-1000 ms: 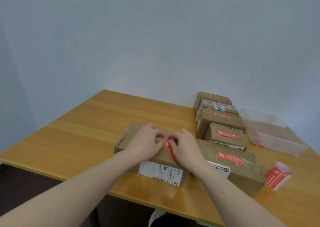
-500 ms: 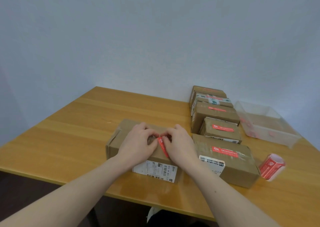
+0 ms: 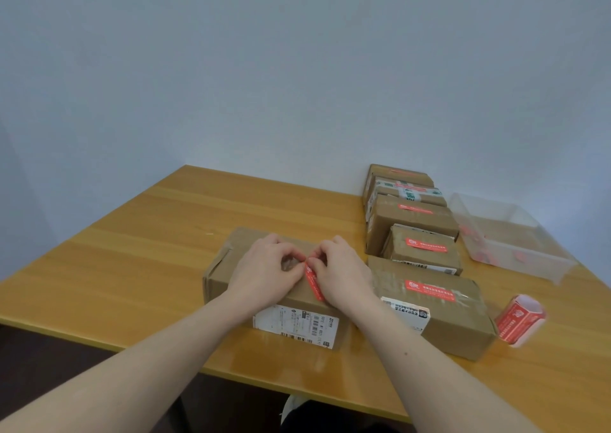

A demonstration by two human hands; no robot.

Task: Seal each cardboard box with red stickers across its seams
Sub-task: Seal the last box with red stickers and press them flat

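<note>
Centre frame: left hand (image 3: 264,269) and right hand (image 3: 342,272), fingers curled, pinch and press a red sticker (image 3: 313,282) onto the cardboard box (image 3: 231,267) on the table (image 3: 132,250).

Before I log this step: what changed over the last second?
Little: both hands, left hand and right hand, stay on the box, fingertips working the red sticker at its top. Sealed boxes and sticker roll stayed put.

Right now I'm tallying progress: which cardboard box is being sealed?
The nearest left box, apart from the row: both hands hold a red sticker on its top; the others already wear theirs.
</note>
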